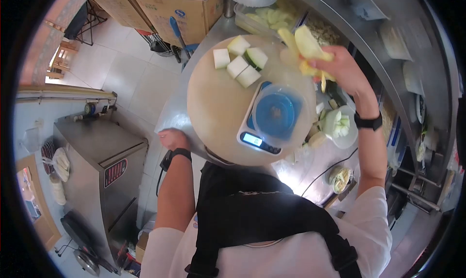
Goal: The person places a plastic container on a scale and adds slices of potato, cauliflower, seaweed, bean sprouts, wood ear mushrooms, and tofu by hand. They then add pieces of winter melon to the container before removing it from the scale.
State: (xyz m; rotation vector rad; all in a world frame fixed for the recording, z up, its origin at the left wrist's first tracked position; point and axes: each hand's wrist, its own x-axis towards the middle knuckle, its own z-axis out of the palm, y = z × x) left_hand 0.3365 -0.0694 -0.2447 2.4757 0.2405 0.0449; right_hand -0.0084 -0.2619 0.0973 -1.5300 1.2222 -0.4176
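My right hand (341, 69) is closed around a bunch of pale yellow slices, which look like potato slices (307, 44); they are raised over the far right rim of a round cutting board (213, 118). Below and left of that hand, a clear plastic bowl (279, 114) sits on a digital kitchen scale (259, 142) with a lit display. At the board's far side lie several white chunks (238, 67), some with green rind, like winter melon. My left hand (173, 139) rests by the steel table's left edge, its fingers curled, holding nothing visible.
A clear tub of yellow slices (272, 17) stands at the back. Right of the board is a container of cut pale green vegetable (338, 123), with a small tub of shreds (341, 178) nearer me. Cardboard boxes (179, 13) and a steel cabinet (104, 147) stand left. Steel shelving (335, 6) borders the right.
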